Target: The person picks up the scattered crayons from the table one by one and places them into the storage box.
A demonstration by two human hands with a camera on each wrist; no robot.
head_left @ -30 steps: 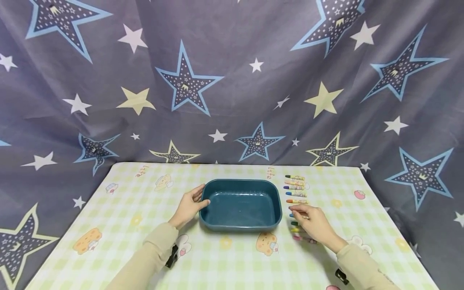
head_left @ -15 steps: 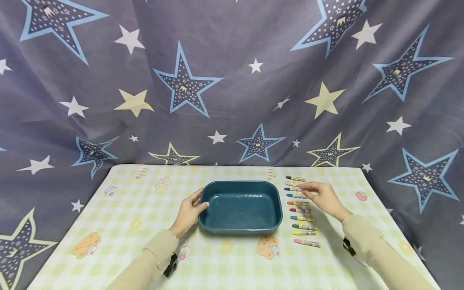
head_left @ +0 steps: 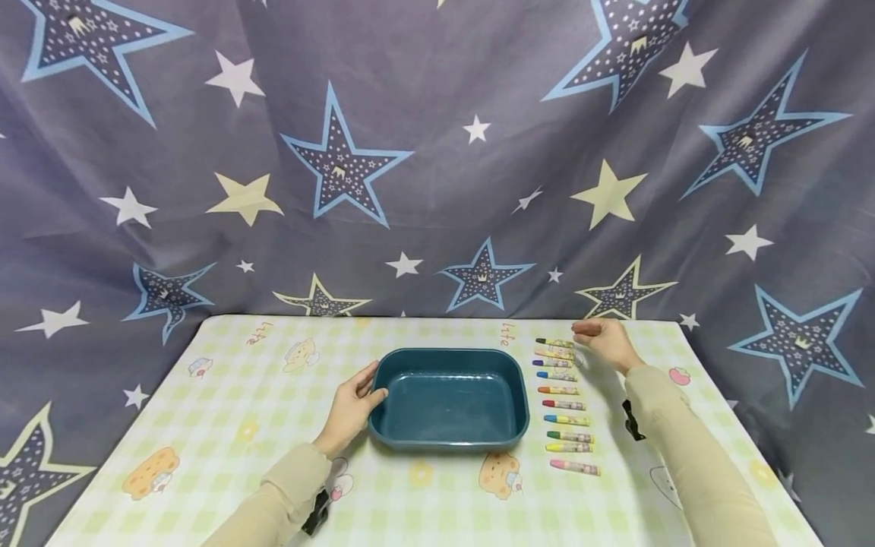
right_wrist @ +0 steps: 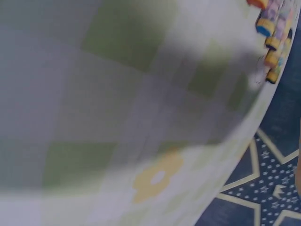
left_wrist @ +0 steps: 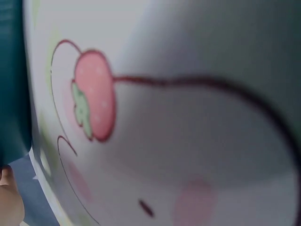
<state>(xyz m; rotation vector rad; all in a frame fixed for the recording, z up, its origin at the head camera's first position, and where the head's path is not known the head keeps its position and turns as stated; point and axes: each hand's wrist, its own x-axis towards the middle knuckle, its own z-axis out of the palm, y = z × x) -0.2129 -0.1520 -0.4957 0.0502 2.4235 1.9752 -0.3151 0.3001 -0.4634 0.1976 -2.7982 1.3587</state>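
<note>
In the head view my left hand point(head_left: 350, 410) holds the left end of a dark teal plastic bin point(head_left: 447, 447), thumb over the rim and fingers along the outer wall. The bin's wall point(left_wrist: 11, 84) also shows at the left of the left wrist view, above a bit of that hand point(left_wrist: 10, 202). A column of crayons lies right of the bin, from a pink crayon point(head_left: 576, 467) nearest me to a black-tipped crayon point(head_left: 555, 343) farthest off. Just beyond the right end of that farthest crayon hovers my right hand point(head_left: 607, 343), fingers loosely bent, nothing visible in them.
A green-and-white checked cloth with cartoon prints covers the table point(head_left: 225, 418). Behind the table's far edge hangs a grey star-patterned curtain point(head_left: 424, 190). Crayon ends point(right_wrist: 277, 42) show in the upper right of the right wrist view.
My right hand has moved away from me along the crayon column, from its near half past the farthest crayon. The left hand stays on the bin.
</note>
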